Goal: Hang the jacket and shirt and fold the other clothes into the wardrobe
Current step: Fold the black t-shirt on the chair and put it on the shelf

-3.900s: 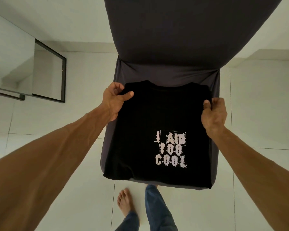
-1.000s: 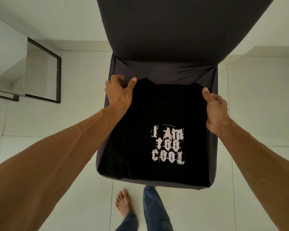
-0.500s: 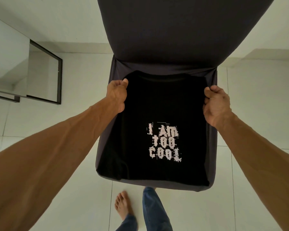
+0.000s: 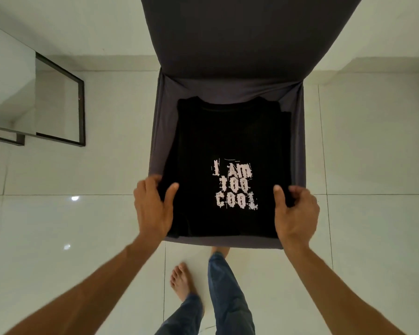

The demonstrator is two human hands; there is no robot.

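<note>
The fingers (image 4: pixel 153 181) of your left hand (image 4: pixel 153 209) curl around the left edge of the folded black T-shirt (image 4: pixel 228 136), and the thumb lies flat on top of the cloth, so this hand pinches the edge. The fingers (image 4: pixel 298 191) of your right hand (image 4: pixel 296 215) curl in the same way at the right edge, with the thumb on top. It seems that the fingertips go under the cloth, but the shirt hides them and you cannot be sure.

Both hands hold the shirt at its near part, close to the front edge of the seat. The shirt lies flat on the seat of a chair (image 4: pixel 296 146) with a dark grey cover. Its collar points to the backrest (image 4: pixel 240 32), and the white print "I AM TOO COOL" (image 4: pixel 235 187) faces up between your two thumbs.

The chair stands on a floor of glossy white tiles (image 4: pixel 58 226). Below the seat you see your bare foot (image 4: pixel 182 281) and a leg in blue jeans (image 4: pixel 228 298). At the left, well apart from the chair, there is a glass panel with a black frame (image 4: pixel 81 112).
</note>
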